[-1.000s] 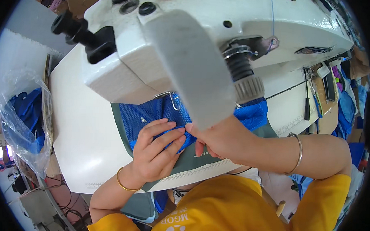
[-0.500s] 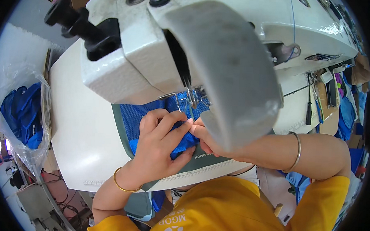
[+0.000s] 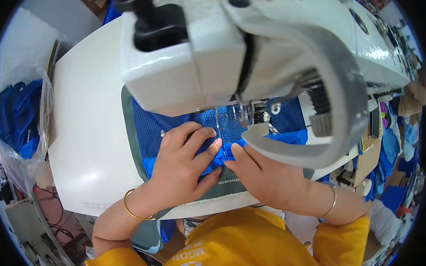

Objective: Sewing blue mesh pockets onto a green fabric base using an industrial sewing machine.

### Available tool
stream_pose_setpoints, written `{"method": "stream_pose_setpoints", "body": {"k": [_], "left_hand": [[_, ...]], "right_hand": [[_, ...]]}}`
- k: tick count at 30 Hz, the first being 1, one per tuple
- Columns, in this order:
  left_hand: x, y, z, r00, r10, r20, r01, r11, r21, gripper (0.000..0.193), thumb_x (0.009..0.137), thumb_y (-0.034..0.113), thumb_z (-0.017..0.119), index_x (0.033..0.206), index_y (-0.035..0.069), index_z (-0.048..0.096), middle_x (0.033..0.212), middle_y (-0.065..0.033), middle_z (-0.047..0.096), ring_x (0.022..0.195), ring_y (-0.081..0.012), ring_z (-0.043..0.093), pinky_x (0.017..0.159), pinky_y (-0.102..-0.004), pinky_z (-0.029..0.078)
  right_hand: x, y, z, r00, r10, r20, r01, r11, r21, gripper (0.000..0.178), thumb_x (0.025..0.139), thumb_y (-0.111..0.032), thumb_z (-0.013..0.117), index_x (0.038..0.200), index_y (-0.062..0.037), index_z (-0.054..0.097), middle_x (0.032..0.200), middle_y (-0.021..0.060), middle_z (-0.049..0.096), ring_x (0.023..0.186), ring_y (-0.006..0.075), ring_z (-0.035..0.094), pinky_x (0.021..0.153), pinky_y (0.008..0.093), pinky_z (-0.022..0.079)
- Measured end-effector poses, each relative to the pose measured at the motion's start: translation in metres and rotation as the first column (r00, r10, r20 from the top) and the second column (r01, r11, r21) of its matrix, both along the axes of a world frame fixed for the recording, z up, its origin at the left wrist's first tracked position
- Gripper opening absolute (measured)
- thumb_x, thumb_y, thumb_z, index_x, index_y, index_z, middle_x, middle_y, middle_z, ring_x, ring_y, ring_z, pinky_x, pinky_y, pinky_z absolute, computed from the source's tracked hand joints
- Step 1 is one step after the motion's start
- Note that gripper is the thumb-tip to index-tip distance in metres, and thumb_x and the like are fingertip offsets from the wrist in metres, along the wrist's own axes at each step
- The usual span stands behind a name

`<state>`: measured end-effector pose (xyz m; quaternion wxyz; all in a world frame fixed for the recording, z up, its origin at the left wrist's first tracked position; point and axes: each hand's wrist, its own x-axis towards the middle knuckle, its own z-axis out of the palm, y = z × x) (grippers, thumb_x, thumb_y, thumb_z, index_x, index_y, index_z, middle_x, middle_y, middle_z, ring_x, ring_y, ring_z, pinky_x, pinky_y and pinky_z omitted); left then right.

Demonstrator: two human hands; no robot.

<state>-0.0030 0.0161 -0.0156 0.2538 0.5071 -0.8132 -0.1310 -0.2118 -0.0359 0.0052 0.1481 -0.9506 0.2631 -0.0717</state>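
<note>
Blue mesh fabric (image 3: 149,125) with a shiny, bunched blue edge (image 3: 221,155) lies under the head of a white sewing machine (image 3: 170,76). My left hand (image 3: 183,153) rests on the fabric left of the metal presser foot (image 3: 243,114), fingers bent and thumb and forefinger closed on the bunched edge. From the right, my right hand (image 3: 263,175) grips the same edge between thumb and fingers, just below the machine's curved grey guard (image 3: 349,105). The guard covers part of the fabric; the needle tip is too small to make out.
A dark green mat (image 3: 134,148) lies beneath the fabric on the white table (image 3: 89,142), with a ruler strip (image 3: 210,199) along the near edge. At the left hangs a clear plastic bag (image 3: 42,125) holding blue cloth. Cardboard (image 3: 367,161) and piled cloth stand at the right.
The view has shifted, and the machine head appears farther right. My right hand and forearm have moved lower, a little away from my left thumb. More blue fabric shows right of the presser foot.
</note>
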Motion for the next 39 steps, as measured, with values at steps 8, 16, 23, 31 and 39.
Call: {"method": "stream_pose_setpoints", "body": {"k": [8,16,23,31,39], "left_hand": [[0.002,0.003,-0.001,1.0,0.007,0.03,-0.006,1.0,-0.021,0.042,0.071,0.018,0.077,0.107,-0.002,0.07,0.113,-0.0127,0.063,0.11,-0.0328,0.057,0.092,-0.0446,0.047],[0.003,-0.004,-0.01,0.997,-0.004,0.072,0.01,0.995,-0.095,0.042,0.072,0.019,0.076,0.108,-0.003,0.069,0.114,-0.0128,0.063,0.112,-0.0323,0.056,0.092,-0.0444,0.046],[0.007,-0.016,-0.011,0.999,0.004,0.044,0.0,0.996,-0.093,0.042,0.074,0.02,0.076,0.109,-0.002,0.069,0.114,-0.0117,0.063,0.107,-0.0306,0.057,0.089,-0.0427,0.044],[0.015,-0.027,-0.009,0.997,0.037,0.07,-0.035,0.999,-0.035,0.034,0.077,0.021,0.075,0.105,0.002,0.07,0.106,-0.0107,0.067,0.096,-0.029,0.062,0.082,-0.044,0.045],[0.015,-0.033,-0.01,0.98,0.059,0.192,-0.045,0.996,-0.078,0.027,0.079,0.021,0.074,0.099,0.004,0.07,0.089,-0.0093,0.066,0.085,-0.0281,0.066,0.068,-0.0405,0.049]], "right_hand": [[-0.022,0.001,-0.04,0.98,0.021,0.199,0.024,0.974,-0.224,0.04,0.075,-0.01,0.071,0.115,-0.0066,0.069,0.125,0.0109,0.065,0.116,0.0323,0.063,0.09,0.0444,0.053],[-0.019,-0.009,-0.039,0.978,-0.067,0.199,0.074,0.997,-0.027,0.04,0.074,-0.006,0.067,0.114,-0.0076,0.071,0.122,0.012,0.066,0.11,0.0326,0.065,0.089,0.0433,0.052],[-0.016,-0.027,-0.031,0.99,-0.052,0.134,0.054,0.999,-0.01,0.036,0.079,-0.006,0.066,0.115,-0.0104,0.072,0.119,0.0103,0.067,0.094,0.0325,0.064,0.077,0.0423,0.051],[-0.009,-0.041,-0.037,0.963,-0.06,0.263,0.077,0.996,-0.055,0.021,0.088,-0.012,0.066,0.108,-0.0075,0.071,0.11,0.0127,0.07,0.089,0.0323,0.063,0.08,0.0423,0.049],[-0.003,-0.043,-0.04,0.953,-0.007,0.304,0.067,0.98,-0.187,0.027,0.074,-0.007,0.064,0.099,0.0008,0.068,0.104,0.0141,0.063,0.107,0.0336,0.059,0.096,0.0458,0.049]]}}
